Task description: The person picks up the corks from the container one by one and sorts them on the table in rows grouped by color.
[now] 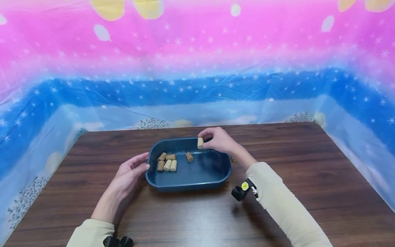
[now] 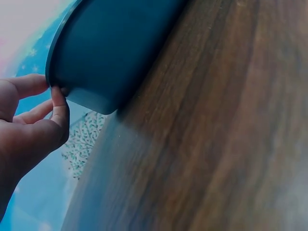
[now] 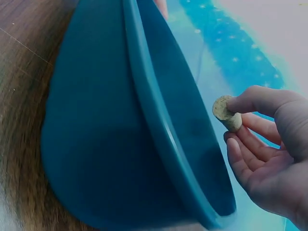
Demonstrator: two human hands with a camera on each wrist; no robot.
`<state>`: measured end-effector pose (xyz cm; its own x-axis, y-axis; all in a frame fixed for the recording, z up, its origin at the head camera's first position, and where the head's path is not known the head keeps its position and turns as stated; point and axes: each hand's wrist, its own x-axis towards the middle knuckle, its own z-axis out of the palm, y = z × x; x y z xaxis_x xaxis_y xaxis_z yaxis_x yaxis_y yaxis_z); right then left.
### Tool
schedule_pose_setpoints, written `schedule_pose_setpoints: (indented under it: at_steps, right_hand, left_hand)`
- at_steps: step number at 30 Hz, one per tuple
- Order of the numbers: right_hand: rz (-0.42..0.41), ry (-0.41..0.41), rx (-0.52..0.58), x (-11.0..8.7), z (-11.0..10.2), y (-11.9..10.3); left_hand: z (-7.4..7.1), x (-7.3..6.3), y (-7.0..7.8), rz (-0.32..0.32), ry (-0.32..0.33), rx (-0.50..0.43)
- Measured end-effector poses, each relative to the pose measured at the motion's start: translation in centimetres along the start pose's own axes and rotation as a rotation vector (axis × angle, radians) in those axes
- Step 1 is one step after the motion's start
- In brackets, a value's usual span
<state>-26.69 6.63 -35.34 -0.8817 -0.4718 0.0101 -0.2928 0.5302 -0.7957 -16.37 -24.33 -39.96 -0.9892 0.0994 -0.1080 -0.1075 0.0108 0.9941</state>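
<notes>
Room is left on the tabletop (image 1: 89,164) between its left edge and the blue tray (image 1: 203,169), against whose left rim the loosely spread left hand (image 1: 127,174) is rested. Five corks (image 1: 167,166) are grouped at the tray's left end, with a single cork (image 1: 189,157) mid-floor and open floor rightward; near the far rim, a pale cork (image 1: 200,143) is pinched by the right hand (image 1: 220,140).

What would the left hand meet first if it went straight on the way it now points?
The tray, at its end wall. The left hand appears to touch it there, with nothing visible in between, though exact contact is hard to judge.
</notes>
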Motion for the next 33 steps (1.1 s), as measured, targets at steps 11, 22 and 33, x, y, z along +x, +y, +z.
schedule_pose_setpoints:
  at_steps: [11, 22, 33]
  right_hand:
    - [0.051, 0.043, 0.055, -1.0, -1.7, 1.2]
    - [0.05, 0.066, 0.084, -2.1, -3.4, 2.5]
    - [0.06, 0.09, 0.105, -3.0, -4.8, 4.6]
  left_hand:
    - [0.2, 0.0, -0.2, 0.012, 0.024, 0.039]
    - [0.4, -0.2, 0.0, -0.002, 0.043, 0.023]
    - [0.2, -0.2, -0.2, -0.007, 0.037, 0.033]
